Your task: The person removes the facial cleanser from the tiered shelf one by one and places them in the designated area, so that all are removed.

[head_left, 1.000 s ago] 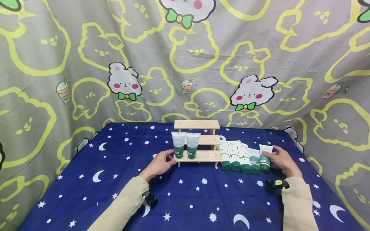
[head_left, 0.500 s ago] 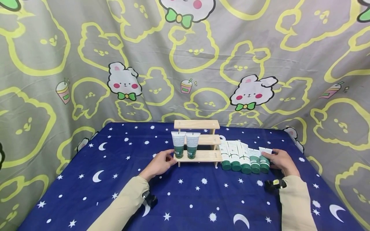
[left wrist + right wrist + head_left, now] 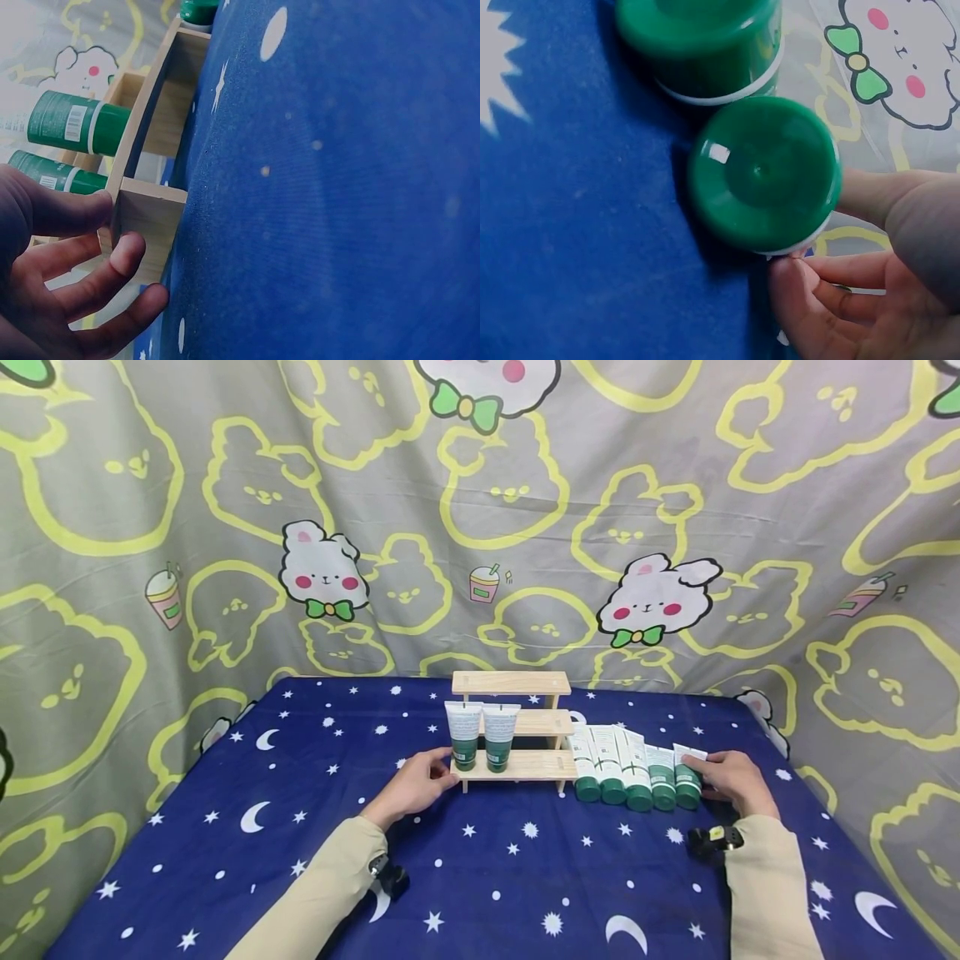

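My left hand holds the left end of the lowest step of a three-tier wooden stand. In the left wrist view its thumb lies along the step's edge, with fingers curled near the end leg. Two squeeze tubes, white above and green below, stand upright on their caps on that step. My right hand grips the rightmost squeeze tube of a lying row, thumb on its upper side. Up close in the right wrist view, that tube's green cap faces the camera, and fingers reach around the tube's side.
Several more squeeze tubes lie side by side right of the stand, caps toward the front. A dark blue cloth with moons and stars covers the table. Behind hangs a grey curtain with cartoon prints.
The white end of the rightmost tube has come down, so the tube lies flatter beside its neighbour. My right hand shifted slightly with it. The left hand and stand stayed put.
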`<state>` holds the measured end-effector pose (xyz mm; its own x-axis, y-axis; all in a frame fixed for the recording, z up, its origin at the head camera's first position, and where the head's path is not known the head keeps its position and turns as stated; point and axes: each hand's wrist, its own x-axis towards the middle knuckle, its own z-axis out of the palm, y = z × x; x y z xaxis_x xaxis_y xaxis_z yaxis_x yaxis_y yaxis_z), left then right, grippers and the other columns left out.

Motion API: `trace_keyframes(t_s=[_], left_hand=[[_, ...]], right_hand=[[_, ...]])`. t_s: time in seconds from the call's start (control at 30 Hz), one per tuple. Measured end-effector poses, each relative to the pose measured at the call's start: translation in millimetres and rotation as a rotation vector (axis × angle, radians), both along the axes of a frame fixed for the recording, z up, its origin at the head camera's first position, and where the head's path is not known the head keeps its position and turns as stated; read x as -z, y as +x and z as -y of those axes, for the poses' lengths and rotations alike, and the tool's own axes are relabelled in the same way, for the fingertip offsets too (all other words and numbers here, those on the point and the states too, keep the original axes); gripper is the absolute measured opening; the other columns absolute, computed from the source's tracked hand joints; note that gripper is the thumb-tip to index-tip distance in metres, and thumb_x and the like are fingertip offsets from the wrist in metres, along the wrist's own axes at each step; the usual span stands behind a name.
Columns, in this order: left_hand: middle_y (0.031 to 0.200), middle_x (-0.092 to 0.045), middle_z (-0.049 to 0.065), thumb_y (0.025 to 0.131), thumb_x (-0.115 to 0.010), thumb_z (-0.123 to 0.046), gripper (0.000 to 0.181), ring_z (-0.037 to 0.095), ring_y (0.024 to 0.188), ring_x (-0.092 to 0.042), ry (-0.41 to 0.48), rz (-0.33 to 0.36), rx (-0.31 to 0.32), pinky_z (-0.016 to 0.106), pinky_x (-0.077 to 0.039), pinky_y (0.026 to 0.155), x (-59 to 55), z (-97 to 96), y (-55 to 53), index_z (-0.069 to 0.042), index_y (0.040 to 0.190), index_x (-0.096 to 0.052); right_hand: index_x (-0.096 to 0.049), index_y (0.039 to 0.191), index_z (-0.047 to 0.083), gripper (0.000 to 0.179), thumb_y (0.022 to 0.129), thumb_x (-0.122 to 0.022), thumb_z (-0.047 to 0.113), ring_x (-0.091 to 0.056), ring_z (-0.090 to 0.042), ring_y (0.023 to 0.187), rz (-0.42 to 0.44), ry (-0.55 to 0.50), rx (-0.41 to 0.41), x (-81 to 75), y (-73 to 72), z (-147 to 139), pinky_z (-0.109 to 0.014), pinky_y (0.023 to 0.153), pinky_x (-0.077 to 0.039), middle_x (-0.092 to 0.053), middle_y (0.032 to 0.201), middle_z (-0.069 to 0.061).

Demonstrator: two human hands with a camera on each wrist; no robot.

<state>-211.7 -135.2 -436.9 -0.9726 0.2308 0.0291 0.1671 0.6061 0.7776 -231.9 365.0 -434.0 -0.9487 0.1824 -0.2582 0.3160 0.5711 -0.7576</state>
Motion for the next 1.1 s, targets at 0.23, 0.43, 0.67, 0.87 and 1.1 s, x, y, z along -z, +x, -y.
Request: trace_keyframes(t_s=[0.23, 0.43, 0.67, 0.87, 1.1], left_hand=[[0.087, -0.068, 0.004, 0.094, -0.07, -0.008, 0.051, 0.016, 0.077, -0.058, 0.0, -0.002, -0.004, 0.032, -0.048, 0.073, -0.1, 0.1, 0.7, 0.006, 0.141, -0.056], [0.089, -0.068, 0.004, 0.094, -0.07, -0.008, 0.051, 0.015, 0.078, -0.058, -0.004, -0.004, -0.009, 0.032, -0.048, 0.074, -0.2, 0.4, 0.3, 0.005, 0.141, -0.056], [0.087, -0.068, 0.003, 0.094, -0.07, -0.008, 0.05, 0.015, 0.076, -0.058, -0.002, -0.006, 0.003, 0.031, -0.048, 0.073, 0.9, 0.3, -0.4, 0.005, 0.14, -0.056], [0.085, -0.066, 0.003, 0.094, -0.07, -0.008, 0.05, 0.015, 0.075, -0.057, 0.002, 0.003, -0.008, 0.031, -0.047, 0.073, 1.1, 0.5, -1.2, 0.004, 0.14, -0.056], [0.086, -0.067, 0.003, 0.094, -0.07, -0.008, 0.049, 0.015, 0.075, -0.057, 0.01, 0.005, 0.001, 0.031, -0.047, 0.072, 0.9, -0.2, -0.5, 0.004, 0.14, -0.057]], right_hand=[[-0.029, 0.146, -0.022, 0.087, 0.1, -0.058, 0.046, -0.055, -0.045, 0.117, -0.008, 0.046, -0.029, -9.4, 3.2, 1, -0.044, 0.088, -0.058, -0.036, 0.143, -0.042], [-0.033, 0.15, -0.014, 0.082, 0.103, -0.051, 0.051, -0.043, -0.054, 0.132, -0.112, 0.153, -0.083, -22.8, 6.2, 5, -0.061, 0.103, -0.043, -0.034, 0.15, -0.041], [-0.035, 0.153, -0.009, 0.078, 0.104, -0.051, 0.05, -0.041, -0.055, 0.134, -0.247, 0.175, -0.085, -42.7, 8.8, 20, -0.068, 0.104, -0.035, -0.044, 0.147, -0.036], [-0.037, 0.155, -0.003, 0.077, 0.102, -0.056, 0.05, -0.044, -0.052, 0.135, -0.37, 0.121, -0.088, -61.7, 11.5, 45, -0.066, 0.103, -0.038, -0.05, 0.145, -0.031], [-0.044, 0.154, 0.005, 0.071, 0.101, -0.057, 0.051, -0.053, -0.043, 0.13, -0.51, 0.125, -0.071, -85.5, 18.4, 76, -0.052, 0.094, -0.046, -0.056, 0.141, -0.022]])
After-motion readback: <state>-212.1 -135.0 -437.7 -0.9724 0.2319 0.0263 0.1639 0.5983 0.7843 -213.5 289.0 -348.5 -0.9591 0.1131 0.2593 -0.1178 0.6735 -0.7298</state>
